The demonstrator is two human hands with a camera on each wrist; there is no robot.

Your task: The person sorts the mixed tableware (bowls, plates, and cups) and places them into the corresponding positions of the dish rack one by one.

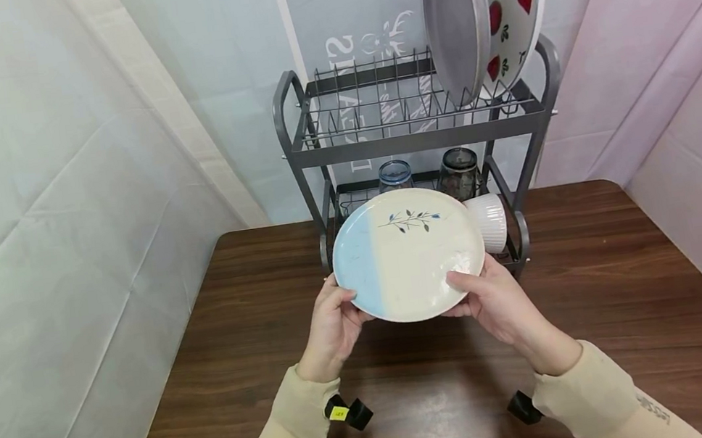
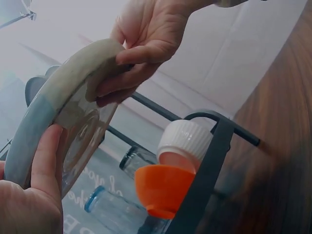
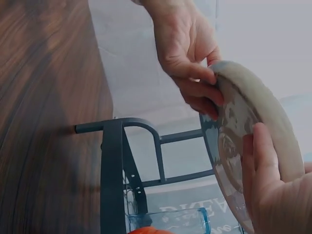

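A round plate (image 1: 418, 262), cream with a light-blue side band and a blue leafy sprig, is held up in front of the dish rack (image 1: 414, 142). My left hand (image 1: 334, 323) grips its lower left edge, thumb on the face. On the lower right, my right hand (image 1: 495, 300) grips the rim the same way. Both wrist views show fingers spread beneath the plate's glossy underside (image 2: 80, 131). Behind the plate, part of the rack's lower shelf is hidden in the head view.
A grey plate (image 1: 455, 23) and a strawberry-patterned plate (image 1: 512, 9) stand on the upper rack. Below are a blue glass (image 1: 394, 173), a dark glass (image 1: 458, 173), a white ribbed cup (image 1: 489, 222) and an orange bowl (image 2: 163, 187). The rack stands on a brown wooden table (image 1: 245, 378).
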